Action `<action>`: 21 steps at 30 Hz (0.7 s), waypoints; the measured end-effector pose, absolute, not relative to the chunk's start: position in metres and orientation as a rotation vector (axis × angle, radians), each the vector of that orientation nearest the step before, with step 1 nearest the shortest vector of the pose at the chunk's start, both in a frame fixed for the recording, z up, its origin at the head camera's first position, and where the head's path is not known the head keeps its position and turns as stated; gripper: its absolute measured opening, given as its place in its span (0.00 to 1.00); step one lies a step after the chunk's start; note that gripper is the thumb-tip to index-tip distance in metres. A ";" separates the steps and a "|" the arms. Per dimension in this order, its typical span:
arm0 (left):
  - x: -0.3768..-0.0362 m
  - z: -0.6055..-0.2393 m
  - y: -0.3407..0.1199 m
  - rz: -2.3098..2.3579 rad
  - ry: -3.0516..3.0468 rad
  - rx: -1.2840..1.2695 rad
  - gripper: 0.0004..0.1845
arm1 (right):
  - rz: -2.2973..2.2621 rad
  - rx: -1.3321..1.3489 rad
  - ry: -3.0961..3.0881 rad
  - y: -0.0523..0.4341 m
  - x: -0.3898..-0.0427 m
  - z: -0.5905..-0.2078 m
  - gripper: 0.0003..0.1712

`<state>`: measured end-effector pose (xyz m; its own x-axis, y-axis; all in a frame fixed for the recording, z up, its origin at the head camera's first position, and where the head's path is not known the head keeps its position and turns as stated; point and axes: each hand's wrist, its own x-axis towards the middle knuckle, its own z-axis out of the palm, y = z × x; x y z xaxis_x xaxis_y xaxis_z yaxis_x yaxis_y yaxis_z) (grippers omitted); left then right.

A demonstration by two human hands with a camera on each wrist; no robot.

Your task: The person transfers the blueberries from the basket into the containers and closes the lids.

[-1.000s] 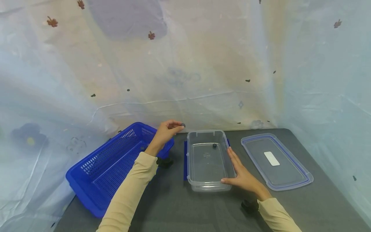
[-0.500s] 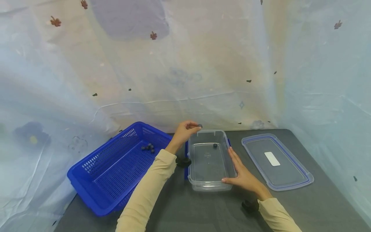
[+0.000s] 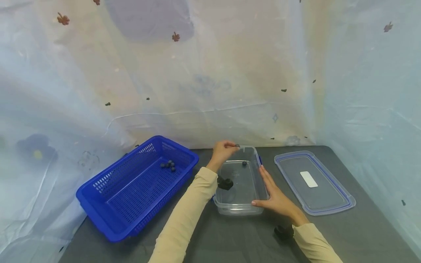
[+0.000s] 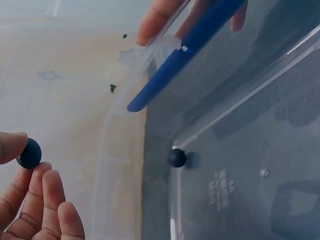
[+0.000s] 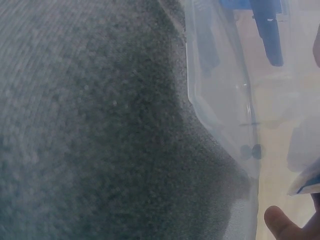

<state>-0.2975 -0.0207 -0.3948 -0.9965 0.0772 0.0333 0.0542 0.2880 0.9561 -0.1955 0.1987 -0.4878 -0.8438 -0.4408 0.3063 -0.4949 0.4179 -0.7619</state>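
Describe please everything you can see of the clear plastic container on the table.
The clear plastic container is a rectangular box of see-through plastic, open on top, standing upright on the grey table between the blue basket and its lid. One dark berry lies inside near the far end. The right hand rests flat against its right wall; the left hand holds a second berry over its far rim.

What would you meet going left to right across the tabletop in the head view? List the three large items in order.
Blue basket → clear container → clear lid.
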 end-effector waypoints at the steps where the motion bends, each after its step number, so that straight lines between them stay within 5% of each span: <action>1: -0.297 -0.397 -0.018 1.861 2.505 0.105 0.11 | 1.430 0.854 -2.599 0.199 -0.195 -0.488 0.68; 21: -0.296 -0.443 0.023 1.682 2.639 -0.081 0.11 | 1.457 0.883 -2.585 0.199 -0.195 -0.487 0.68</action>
<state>-0.2959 0.0232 -0.4434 -0.9986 -0.0378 -0.0368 -0.0493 0.4213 0.9056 -0.1945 0.1987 -0.4867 -0.8363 -0.4547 0.3063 -0.4974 0.3944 -0.7727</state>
